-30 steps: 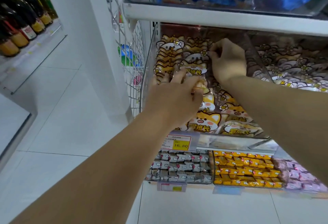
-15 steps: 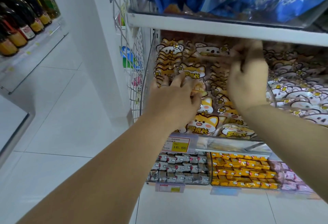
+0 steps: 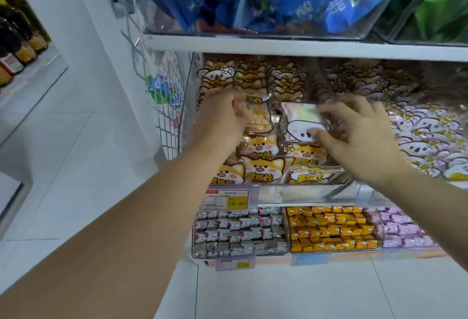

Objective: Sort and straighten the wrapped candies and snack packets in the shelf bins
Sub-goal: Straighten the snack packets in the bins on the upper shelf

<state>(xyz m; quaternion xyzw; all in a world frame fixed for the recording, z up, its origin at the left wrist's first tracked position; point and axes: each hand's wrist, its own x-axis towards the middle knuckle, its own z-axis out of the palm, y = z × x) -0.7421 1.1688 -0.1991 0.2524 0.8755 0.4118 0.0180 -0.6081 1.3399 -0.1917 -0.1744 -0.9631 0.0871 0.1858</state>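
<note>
Pink-and-white cartoon-face plastic snack packet is now pinched between the thumb and curled fingers of the right hand, held just above the orange cat-face packets in their clear plastic bin. Half a second ago that hand was reaching deep at the back. The left hand, blurred, keeps its fingers curled on one orange packet. The stray probably belongs with the pink packets next door.

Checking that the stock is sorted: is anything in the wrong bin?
Yes. One pink-and-white packet, pinched by the right hand, is in the bin of orange fox packets. Matching pink packets fill the bin to the right.
</note>
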